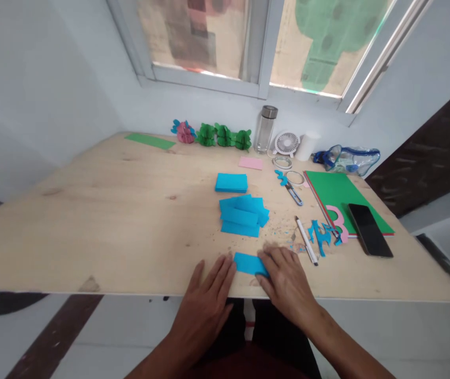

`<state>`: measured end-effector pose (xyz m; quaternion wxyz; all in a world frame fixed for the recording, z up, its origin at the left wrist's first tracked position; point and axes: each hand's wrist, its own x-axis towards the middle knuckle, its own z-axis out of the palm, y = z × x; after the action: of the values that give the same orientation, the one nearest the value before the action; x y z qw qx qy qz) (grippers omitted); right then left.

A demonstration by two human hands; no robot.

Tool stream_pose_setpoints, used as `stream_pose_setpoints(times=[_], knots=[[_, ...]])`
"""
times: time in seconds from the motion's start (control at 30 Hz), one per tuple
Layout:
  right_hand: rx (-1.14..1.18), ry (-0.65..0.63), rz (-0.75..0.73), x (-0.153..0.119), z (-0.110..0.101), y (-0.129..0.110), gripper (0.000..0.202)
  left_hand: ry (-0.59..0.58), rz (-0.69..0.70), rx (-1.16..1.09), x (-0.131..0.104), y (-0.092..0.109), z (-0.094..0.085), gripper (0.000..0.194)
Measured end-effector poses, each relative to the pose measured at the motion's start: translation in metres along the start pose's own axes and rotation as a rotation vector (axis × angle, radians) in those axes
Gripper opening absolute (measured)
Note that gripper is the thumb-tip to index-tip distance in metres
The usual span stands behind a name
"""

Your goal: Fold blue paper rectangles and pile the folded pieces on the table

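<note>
A small blue paper rectangle (247,263) lies near the front edge of the table, between my hands. My left hand (208,297) rests with its fingers stretched out, the fingertips at the paper's left end. At the right end, my right hand (286,284) has its thumb and index finger closed on the paper, its other fingers bent over the table. Beyond the hands is a loose, overlapping heap of blue paper strips (240,217). Farther back sits a neat stack of blue paper (231,182).
To the right lie a white pen (306,241), blue paper scraps (321,238), a cutter knife (294,195), tape rolls (295,178), green sheets (337,195) and a phone (370,231). Along the wall stand green paper ornaments (223,136), a glass bottle (266,130) and a small fan (287,143).
</note>
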<state>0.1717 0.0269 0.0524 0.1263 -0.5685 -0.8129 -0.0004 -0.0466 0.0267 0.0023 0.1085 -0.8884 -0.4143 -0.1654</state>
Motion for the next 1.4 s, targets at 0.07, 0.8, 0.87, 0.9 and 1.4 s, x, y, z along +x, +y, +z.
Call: stream_pose_setpoints(times=[0.07, 0.8, 0.87, 0.9, 1.4], knots=[[0.006, -0.055, 0.038, 0.012, 0.000, 0.003, 0.037, 0.021, -0.005, 0.007, -0.001, 0.000, 0.002, 0.059], [0.130, -0.059, -0.009, 0.108, -0.003, 0.009, 0.020, -0.174, 0.227, -0.200, 0.041, -0.043, -0.012, 0.091], [0.085, -0.041, -0.016, 0.122, 0.002, 0.008, 0.020, -0.228, 0.222, -0.229, 0.054, -0.054, -0.009, 0.087], [0.063, -0.034, -0.022, 0.126, 0.005, 0.008, 0.019, -0.247, 0.206, -0.232, 0.060, -0.059, -0.006, 0.082], [-0.093, -0.012, 0.015, 0.158, 0.029, 0.041, 0.019, -0.253, 0.104, -0.175, 0.112, -0.085, 0.036, 0.063]])
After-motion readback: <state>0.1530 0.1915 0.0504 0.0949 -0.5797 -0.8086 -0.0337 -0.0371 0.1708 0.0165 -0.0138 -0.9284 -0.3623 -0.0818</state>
